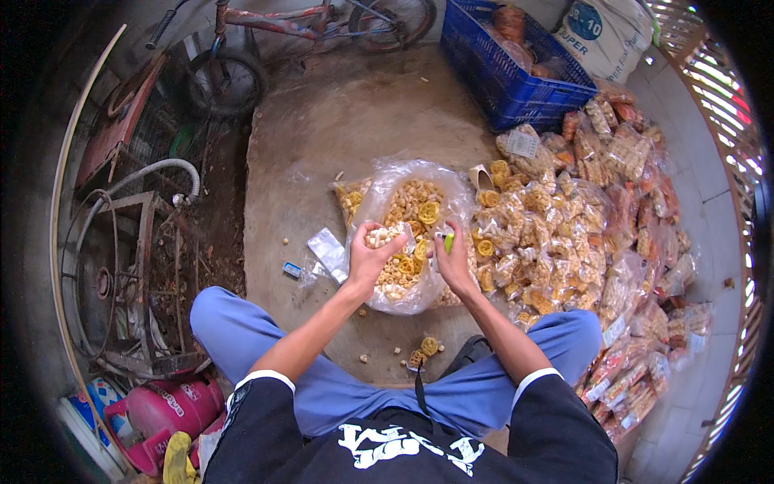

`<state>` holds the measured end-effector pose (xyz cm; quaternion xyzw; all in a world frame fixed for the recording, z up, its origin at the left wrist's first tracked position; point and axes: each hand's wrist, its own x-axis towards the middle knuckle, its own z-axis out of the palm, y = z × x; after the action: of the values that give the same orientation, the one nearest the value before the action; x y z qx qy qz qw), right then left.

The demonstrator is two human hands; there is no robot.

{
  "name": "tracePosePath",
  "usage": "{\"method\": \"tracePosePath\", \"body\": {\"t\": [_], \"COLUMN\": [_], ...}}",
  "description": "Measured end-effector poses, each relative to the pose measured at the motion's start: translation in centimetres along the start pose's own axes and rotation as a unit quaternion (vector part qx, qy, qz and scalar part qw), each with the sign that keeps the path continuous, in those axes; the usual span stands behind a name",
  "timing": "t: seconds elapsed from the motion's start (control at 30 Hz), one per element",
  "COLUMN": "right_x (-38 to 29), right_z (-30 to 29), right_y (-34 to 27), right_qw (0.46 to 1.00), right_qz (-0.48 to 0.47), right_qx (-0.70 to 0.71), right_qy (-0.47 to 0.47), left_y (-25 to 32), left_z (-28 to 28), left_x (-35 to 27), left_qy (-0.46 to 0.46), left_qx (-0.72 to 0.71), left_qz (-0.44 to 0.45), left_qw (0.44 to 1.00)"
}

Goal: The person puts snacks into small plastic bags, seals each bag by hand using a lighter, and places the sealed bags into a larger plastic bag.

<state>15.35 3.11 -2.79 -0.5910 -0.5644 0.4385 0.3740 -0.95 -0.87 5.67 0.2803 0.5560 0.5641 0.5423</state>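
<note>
My left hand [370,257] holds a small clear plastic bag of pale puffed snacks [383,236], its mouth pointing toward my other hand. My right hand [452,254] grips a small yellow-green object, perhaps a lighter [448,243]. Both hands are apart, above a large open plastic bag [393,172] full of tube-shaped and yellow wheel-shaped snacks [429,212]. A stack of flat clear plastic bags [328,251] lies on the floor left of it, beside a small blue box [291,270]. Right of the large bag is a heap of small filled snack bags [544,242].
A scoop-like container [480,178] lies by the heap. Larger snack packs [626,148] line the right wall. A blue plastic crate [520,97] and a white sack [598,42] stand behind. A bicycle [272,21], a metal frame [145,242] and a pink gas cylinder [175,405] are further left.
</note>
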Motion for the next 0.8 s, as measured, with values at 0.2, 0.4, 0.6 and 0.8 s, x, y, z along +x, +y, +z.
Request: {"method": "tracePosePath", "body": {"t": [0.2,0.4,0.6,0.8], "right_x": [-2.2,-2.0,-2.3,-1.9], "right_z": [-2.5,-4.0,-3.9,-4.1], "right_y": [-9.5,-10.4,-11.0,-10.8], "right_qw": [0.949,0.904,0.928,0.948], "right_qz": [0.168,0.197,0.109,0.081], "right_qx": [0.186,0.283,0.24,0.153], "right_qy": [-0.191,-0.253,-0.263,-0.268], "left_y": [0.0,-0.2,0.0,0.2], "left_z": [-0.4,-0.6,-0.7,-0.6], "left_x": [-0.1,0.3,0.5,0.3], "left_qy": [0.005,0.008,0.008,-0.006], "left_qx": [-0.049,-0.041,0.008,0.002], "left_qz": [0.0,0.021,0.046,0.058], "left_qw": [0.999,0.999,0.999,0.998]}}
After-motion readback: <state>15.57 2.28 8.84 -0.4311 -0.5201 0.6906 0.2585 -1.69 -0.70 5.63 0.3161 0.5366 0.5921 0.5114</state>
